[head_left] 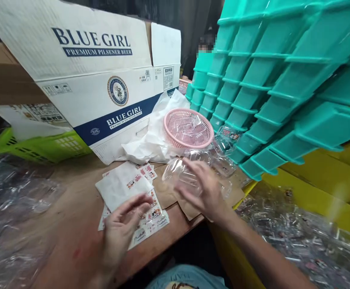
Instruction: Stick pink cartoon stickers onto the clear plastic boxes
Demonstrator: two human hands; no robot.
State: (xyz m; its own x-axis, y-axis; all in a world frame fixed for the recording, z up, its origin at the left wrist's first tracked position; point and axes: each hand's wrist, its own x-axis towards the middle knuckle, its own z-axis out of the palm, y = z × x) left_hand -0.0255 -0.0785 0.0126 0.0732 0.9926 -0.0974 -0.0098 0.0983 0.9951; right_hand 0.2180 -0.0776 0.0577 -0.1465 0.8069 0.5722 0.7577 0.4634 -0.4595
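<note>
My left hand (127, 220) hovers over the sticker sheets (153, 212), thumb and fingers curved with a gap between them and nothing visible in them. The sheets bear small cartoon prints, and a white backing sheet (123, 184) lies on top of them. My right hand (203, 186), slightly blurred, has its thumb and fingers apart beside a clear plastic container (173, 170). Whether the fingertips touch its rim cannot be made out. More clear containers (224, 165) lie behind that hand on the brown cardboard (167, 198).
A pink basket (188, 144) holds clear plastic pieces. Behind stands a white beer carton (87, 72), with a green crate (42, 146) at left. Stacked teal bins (253, 80) lean on the right. Heaps of clear packaging (307, 228) lie at right and far left.
</note>
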